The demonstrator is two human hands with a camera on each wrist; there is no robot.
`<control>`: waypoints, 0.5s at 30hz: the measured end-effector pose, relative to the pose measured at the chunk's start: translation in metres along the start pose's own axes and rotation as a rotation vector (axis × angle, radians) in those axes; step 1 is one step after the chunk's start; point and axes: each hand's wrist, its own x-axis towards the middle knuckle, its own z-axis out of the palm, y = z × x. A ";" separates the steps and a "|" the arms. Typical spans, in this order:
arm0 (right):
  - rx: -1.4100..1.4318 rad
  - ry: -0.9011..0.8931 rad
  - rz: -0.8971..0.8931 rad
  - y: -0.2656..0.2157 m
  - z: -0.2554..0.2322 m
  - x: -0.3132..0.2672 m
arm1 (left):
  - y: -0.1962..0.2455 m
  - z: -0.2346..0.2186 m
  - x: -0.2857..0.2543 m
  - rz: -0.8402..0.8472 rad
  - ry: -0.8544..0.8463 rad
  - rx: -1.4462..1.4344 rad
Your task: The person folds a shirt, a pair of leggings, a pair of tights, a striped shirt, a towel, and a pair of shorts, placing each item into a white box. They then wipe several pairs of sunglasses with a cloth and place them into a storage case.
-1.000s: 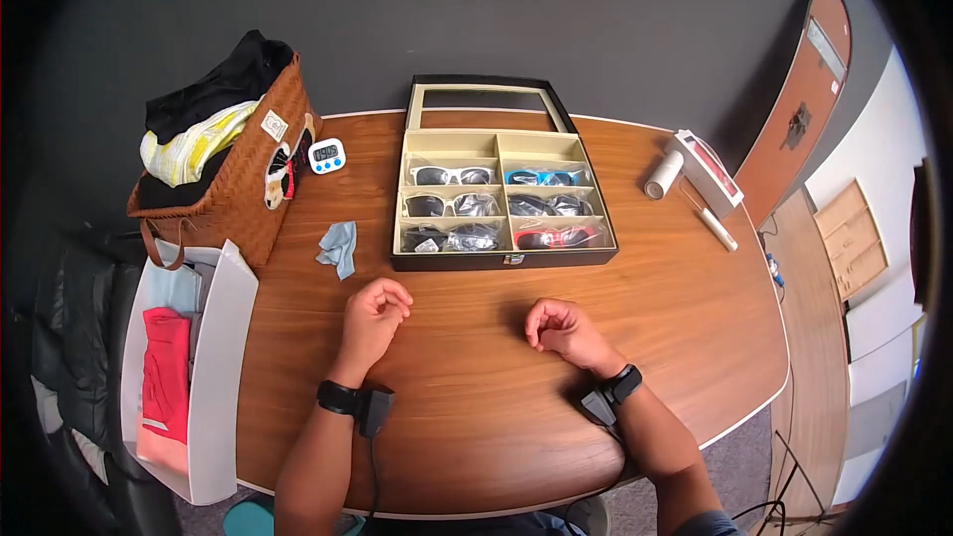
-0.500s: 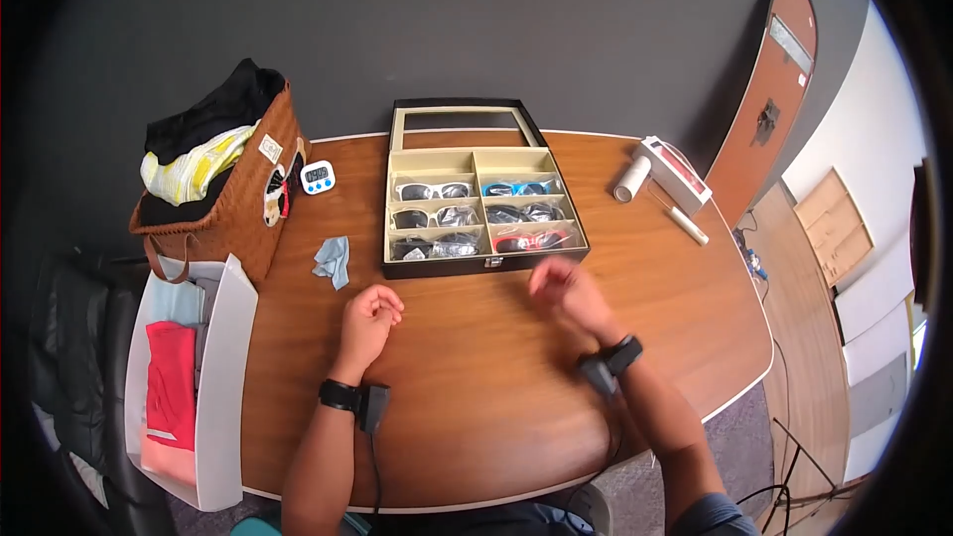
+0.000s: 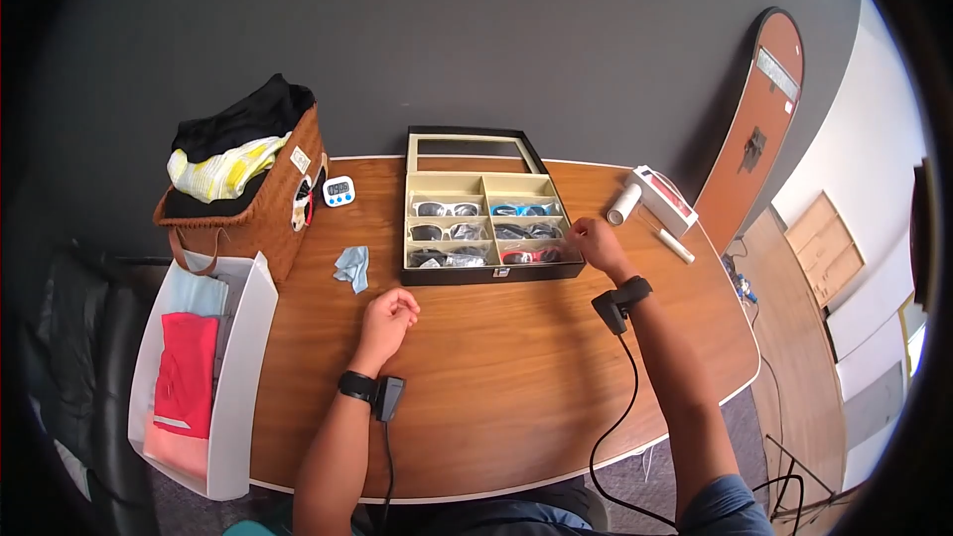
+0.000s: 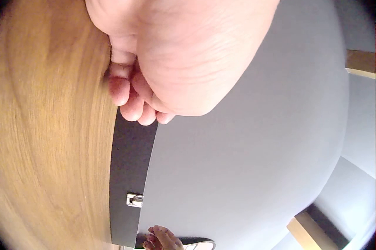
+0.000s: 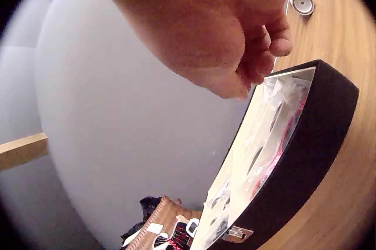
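A black display case (image 3: 437, 277) with cream compartments stands on the table, its windowed lid raised at the back. In it lie several bagged sunglasses, among them a white pair (image 3: 447, 208), a blue pair (image 3: 523, 209) and a red pair (image 3: 533, 256). My right hand (image 3: 599, 243) hovers at the case's right edge, fingers loosely curled with nothing seen in them, near the red pair. On the table in front of the case rests my left hand (image 3: 387, 326), its fingers relaxed and holding nothing. The right wrist view shows the case's metal clasp (image 5: 239, 233).
Left of the case are a light blue cloth (image 3: 351, 268), a digital timer (image 3: 339, 191), a woven basket (image 3: 283, 223) of clothes and a white box (image 3: 243, 387) with folded fabric. To the right lie a white cylinder (image 3: 624, 204), an open box (image 3: 663, 197) and a white stick (image 3: 677, 246).
My right hand has lifted off the table and gone forward and right to the case's right edge. The left hand stays on the table. The head view has shifted slightly.
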 end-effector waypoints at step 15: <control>0.619 0.032 -0.153 -0.030 -0.012 -0.014 | -0.002 -0.001 -0.005 0.011 -0.038 -0.024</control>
